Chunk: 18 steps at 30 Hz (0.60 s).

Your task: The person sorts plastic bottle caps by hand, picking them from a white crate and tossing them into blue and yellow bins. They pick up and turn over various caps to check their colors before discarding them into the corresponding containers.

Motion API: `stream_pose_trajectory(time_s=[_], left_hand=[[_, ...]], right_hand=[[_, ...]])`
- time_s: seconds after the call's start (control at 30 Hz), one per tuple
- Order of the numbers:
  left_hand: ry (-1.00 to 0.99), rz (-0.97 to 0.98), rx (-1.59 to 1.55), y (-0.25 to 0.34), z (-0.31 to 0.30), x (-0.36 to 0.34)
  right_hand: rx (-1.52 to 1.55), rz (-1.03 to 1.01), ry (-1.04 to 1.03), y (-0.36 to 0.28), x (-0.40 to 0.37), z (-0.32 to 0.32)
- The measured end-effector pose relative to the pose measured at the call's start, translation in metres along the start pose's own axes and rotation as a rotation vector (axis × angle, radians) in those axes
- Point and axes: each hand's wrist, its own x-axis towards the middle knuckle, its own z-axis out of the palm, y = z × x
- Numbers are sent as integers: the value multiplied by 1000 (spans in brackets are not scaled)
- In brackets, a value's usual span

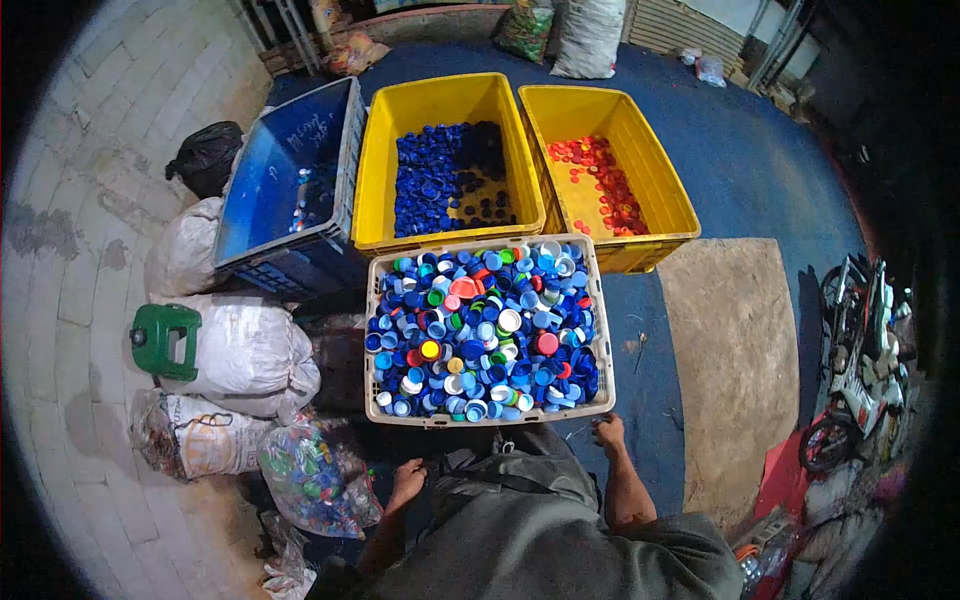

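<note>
Our left hand (408,482) and right hand (608,434) were apart, fingers partly curled; we could not tell whether either pinched anything. Just ahead of them sat the pale tray (490,422), heaped with mostly blue caps (472,349). Left of our left hand, a printed sack (212,437) bore orange marks we could not read. Right of our right hand, a tan sheet (735,370) covered some blue floor (745,170). Beyond the tray stood two yellow bins (375,200) (655,190) and a blue bin (262,185) with illegible pale scrawl, near a block wall (110,150).

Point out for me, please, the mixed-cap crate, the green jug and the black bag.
Mixed-cap crate (450,421), head view, on its near rim.
Green jug (151,333), head view, on its body.
Black bag (205,160), head view, on its middle.
</note>
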Motion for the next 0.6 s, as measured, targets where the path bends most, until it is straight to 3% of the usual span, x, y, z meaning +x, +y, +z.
stream_pose_trajectory(time_s=[0.03,0.1,0.17,0.23,0.3,0.37,0.5,0.57,0.6], left_hand=[[29,-1,59,-7,-4,8],[-182,-66,207,11,-24,11],[-433,-132,349,60,-48,4],[-729,-201,473,122,-65,-10],[-984,-81,452,148,-76,-9],[-1082,79,527,198,-84,-17],[-942,317,246,259,-94,-36],[-669,504,-17,259,-86,-33],[-473,497,-115,266,-82,-36]], right_hand=[[56,-38,91,5,5,-5],[-1,-224,424,30,33,-16],[86,-368,641,-31,-17,-35],[-30,-393,782,-103,-72,-51],[1,-476,739,-158,-111,-52],[-52,-635,698,-196,-131,-41],[-234,-1018,502,-258,-156,5],[-312,-1148,410,-267,-147,27],[-342,-1168,411,-275,-150,36]])
